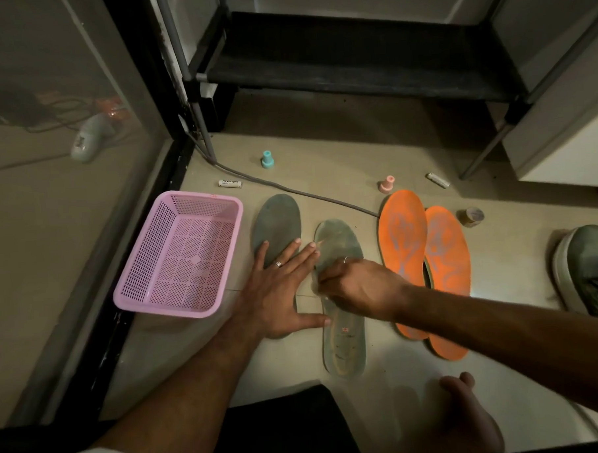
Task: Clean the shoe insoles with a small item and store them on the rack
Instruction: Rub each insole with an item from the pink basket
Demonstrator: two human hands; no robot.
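Head view shows the left hand (pixel 279 288) flat, fingers spread, steadying the grey insole (pixel 341 293) on the floor just beside the curled right hand (pixel 358 285), which rubs something unclear on it; short, firm strokes toward the toe would suit.

So I'm counting four insoles: two grey-green insoles (pixel 276 224) (pixel 343 340), two orange insoles (pixel 401 228) (pixel 445 240). Plus two batteries (pixel 230 183) (pixel 438 180), two little caps (pixel 268 159) (pixel 387 184), one pink basket (pixel 162 266), one tape roll (pixel 470 216), one shoe (pixel 590 268).
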